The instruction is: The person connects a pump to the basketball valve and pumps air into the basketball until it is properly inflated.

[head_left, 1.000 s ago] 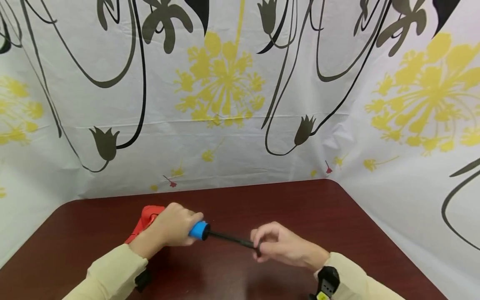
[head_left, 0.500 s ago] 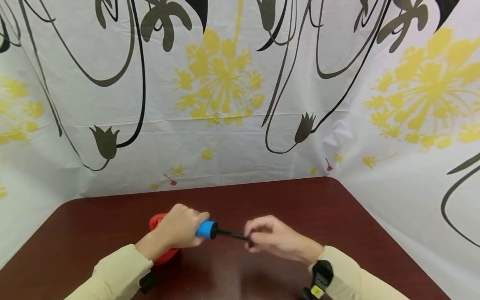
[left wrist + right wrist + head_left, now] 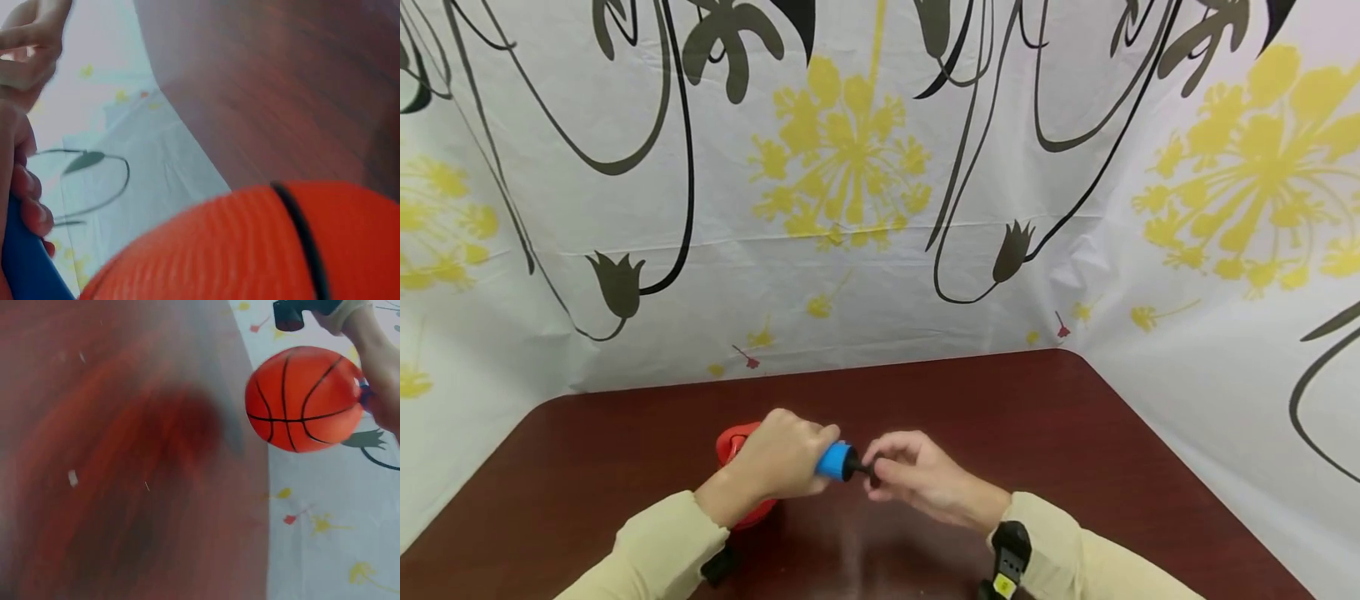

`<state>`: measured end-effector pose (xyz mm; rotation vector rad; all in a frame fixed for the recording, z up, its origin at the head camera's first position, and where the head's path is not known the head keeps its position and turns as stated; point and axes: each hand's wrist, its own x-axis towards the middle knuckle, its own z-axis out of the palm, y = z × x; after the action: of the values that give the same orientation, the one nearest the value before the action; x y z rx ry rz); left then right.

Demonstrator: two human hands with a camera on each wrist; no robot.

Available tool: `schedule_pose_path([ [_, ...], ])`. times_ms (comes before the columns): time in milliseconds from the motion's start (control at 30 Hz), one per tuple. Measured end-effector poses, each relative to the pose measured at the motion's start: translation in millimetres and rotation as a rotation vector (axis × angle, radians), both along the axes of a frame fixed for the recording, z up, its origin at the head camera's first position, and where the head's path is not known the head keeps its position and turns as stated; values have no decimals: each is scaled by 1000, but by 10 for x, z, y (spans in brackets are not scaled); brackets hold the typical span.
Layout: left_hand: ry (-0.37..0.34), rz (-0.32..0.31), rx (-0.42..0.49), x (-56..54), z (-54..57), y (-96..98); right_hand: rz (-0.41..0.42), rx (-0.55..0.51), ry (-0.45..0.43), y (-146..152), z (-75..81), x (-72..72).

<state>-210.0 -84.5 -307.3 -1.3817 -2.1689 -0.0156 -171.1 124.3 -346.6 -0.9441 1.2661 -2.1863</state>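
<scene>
My left hand [image 3: 778, 457] wraps round the blue barrel of a hand pump [image 3: 832, 461], which lies roughly sideways above the table. My right hand [image 3: 925, 482] pinches the pump's black handle [image 3: 875, 472] between thumb and fingers. Only a short length of the black rod shows between handle and barrel. A small red basketball [image 3: 303, 400] with black lines sits at the barrel's other end, looking round in the right wrist view. From the head it is mostly hidden behind my left hand. The ball fills the bottom of the left wrist view, beside the blue barrel.
The dark red-brown table [image 3: 1000, 417] spreads below both hands. A white cloth [image 3: 880, 300] with printed flowers hangs behind and at the sides of it. Black wrist devices [image 3: 1011, 546] sit at the cuffs of the pale sleeves.
The pump's rod has slid into the barrel as my right hand came left and my left hand moved right. The red ball looked folded at first and looks rounder now.
</scene>
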Motion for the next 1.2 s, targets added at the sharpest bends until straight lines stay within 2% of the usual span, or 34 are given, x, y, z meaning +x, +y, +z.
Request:
schedule_pose_path([
  [133, 58, -24, 25, -106, -52, -153, 6, 54, 17, 148, 82, 29],
  [300, 124, -32, 88, -193, -100, -347, 105, -1, 24, 400, 100, 110],
  [367, 135, -42, 93, -195, -112, -325, 129, -24, 19, 395, 62, 113],
  [467, 149, -62, 87, -172, -114, -183, 133, -34, 52, 238, -17, 45],
  [633, 156, -61, 32, -99, -119, 25, 33, -7, 71, 11, -137, -74],
  [767, 144, -72, 1, -108, -182, -16, -16, 67, 46, 72, -127, -55],
  [867, 145, -90, 26, -151, -206, -120, 48, 81, 57, 228, -57, -6],
  [1000, 140, -69, 49, -191, -189, -245, 132, 34, 59, 469, 2, 55],
  [1100, 129, -45, 6, -168, -130, -192, 126, 4, 57, 470, -41, 47],
  [1200, 119, -16, -50, -118, -66, -40, 72, -19, 64, 275, -103, -14],
])
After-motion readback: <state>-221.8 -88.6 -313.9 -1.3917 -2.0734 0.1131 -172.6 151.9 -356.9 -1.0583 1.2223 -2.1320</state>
